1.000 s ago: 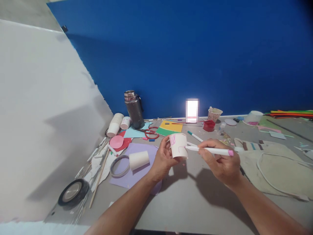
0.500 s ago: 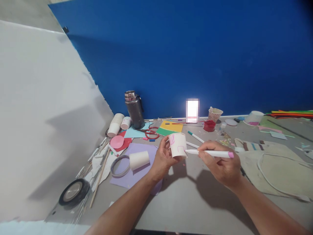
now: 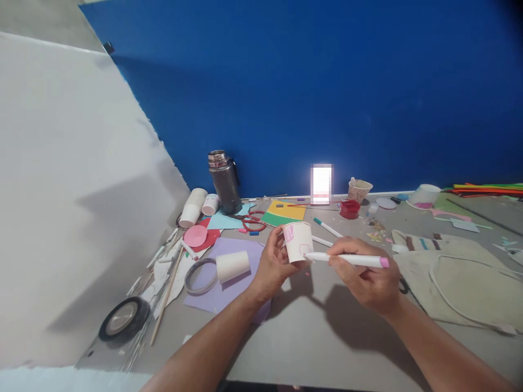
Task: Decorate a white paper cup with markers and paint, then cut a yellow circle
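A white paper cup (image 3: 296, 239) with pink marks on its side is held upright, slightly tilted, above the table. My left hand (image 3: 273, 258) is closed around its left side and base. On the cup's front is a small pink square outline, with a filled pink patch higher up on the left. My right hand (image 3: 365, 277) grips a white marker (image 3: 359, 260) with a pink end, its tip touching the cup by the square. Below and to the left, a second white paper cup (image 3: 232, 267) lies on its side on purple paper (image 3: 204, 302), beside a tape roll (image 3: 201, 276).
A dark thermos (image 3: 224, 185) stands at the back beside stacked paper cups (image 3: 193, 208). Red-handled scissors (image 3: 254, 222) lie near coloured sheets. A black tape roll (image 3: 123, 321) is at the left; a cream cloth bag (image 3: 461, 283) lies at the right, with a red jar (image 3: 350, 209) behind.
The marker tip has moved slightly down and left along the cup. The pink outline, open before at its lower side, now looks like a closed square.
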Available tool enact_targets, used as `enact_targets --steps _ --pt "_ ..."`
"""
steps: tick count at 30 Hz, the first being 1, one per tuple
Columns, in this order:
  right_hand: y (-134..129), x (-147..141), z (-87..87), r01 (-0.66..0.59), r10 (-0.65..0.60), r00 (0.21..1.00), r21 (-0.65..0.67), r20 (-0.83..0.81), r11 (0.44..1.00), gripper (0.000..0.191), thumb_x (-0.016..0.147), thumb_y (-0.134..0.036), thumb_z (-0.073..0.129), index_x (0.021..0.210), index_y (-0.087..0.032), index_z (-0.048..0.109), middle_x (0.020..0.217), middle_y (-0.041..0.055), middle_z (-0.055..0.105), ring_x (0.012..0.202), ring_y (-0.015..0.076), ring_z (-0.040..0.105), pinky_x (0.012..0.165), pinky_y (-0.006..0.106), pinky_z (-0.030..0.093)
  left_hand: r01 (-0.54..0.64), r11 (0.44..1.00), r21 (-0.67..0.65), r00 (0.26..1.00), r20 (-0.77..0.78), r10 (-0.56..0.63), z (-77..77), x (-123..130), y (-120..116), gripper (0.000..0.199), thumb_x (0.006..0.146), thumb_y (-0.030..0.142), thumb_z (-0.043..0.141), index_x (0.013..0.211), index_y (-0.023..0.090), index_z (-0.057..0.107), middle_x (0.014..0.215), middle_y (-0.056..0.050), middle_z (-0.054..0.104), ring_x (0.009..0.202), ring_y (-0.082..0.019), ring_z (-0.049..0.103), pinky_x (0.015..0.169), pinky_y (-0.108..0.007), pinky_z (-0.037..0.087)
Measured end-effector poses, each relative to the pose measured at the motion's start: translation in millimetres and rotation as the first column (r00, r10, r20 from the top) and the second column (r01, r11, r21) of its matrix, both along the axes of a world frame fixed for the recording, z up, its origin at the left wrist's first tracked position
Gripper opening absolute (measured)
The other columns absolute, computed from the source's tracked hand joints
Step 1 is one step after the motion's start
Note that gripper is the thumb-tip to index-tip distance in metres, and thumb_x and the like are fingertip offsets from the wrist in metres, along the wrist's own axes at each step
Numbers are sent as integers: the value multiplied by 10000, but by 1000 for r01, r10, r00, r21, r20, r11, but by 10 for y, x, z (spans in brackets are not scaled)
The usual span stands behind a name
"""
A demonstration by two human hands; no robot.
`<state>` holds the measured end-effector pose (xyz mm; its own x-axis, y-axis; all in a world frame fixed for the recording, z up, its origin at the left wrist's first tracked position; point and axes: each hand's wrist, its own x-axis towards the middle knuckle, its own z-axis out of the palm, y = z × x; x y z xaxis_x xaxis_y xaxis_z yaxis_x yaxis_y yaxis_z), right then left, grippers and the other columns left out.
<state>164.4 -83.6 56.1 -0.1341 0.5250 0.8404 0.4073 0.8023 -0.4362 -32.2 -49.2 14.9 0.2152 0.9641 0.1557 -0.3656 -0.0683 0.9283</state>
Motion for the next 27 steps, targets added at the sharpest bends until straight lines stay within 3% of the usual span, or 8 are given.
enact_targets --steps 15,23,27 --pt "9 26 9 78 -78 997 -44 -5 996 139 927 -141 617 831 -219 679 671 -28 697 506 116 603 483 230 468 35 999 -10 999 30 -35 12 -7 -6 925 591 165 946 1378 287 476 1506 -121 596 1272 -284 634 1015 -386 545" --pt "-18 36 29 82 -84 995 -37 -55 996 137 919 -130 631 832 -220 687 686 -30 698 541 113 629 514 215 499 13 1000 7 1000 -3 -13 2 -5 -3 937 584 171 951 1384 290 477 1438 -114 618 1234 -282 641 1000 -397 559" --pt "-22 3 30 69 -70 997 -41 -33 997 145 918 -134 625 824 -218 697 686 -17 717 526 123 632 499 228 499 14 999 40 999 -48 -12 0 2 -19 880 597 163 934 1358 278 505 1422 -116 605 1173 -274 654 922 -382 598"
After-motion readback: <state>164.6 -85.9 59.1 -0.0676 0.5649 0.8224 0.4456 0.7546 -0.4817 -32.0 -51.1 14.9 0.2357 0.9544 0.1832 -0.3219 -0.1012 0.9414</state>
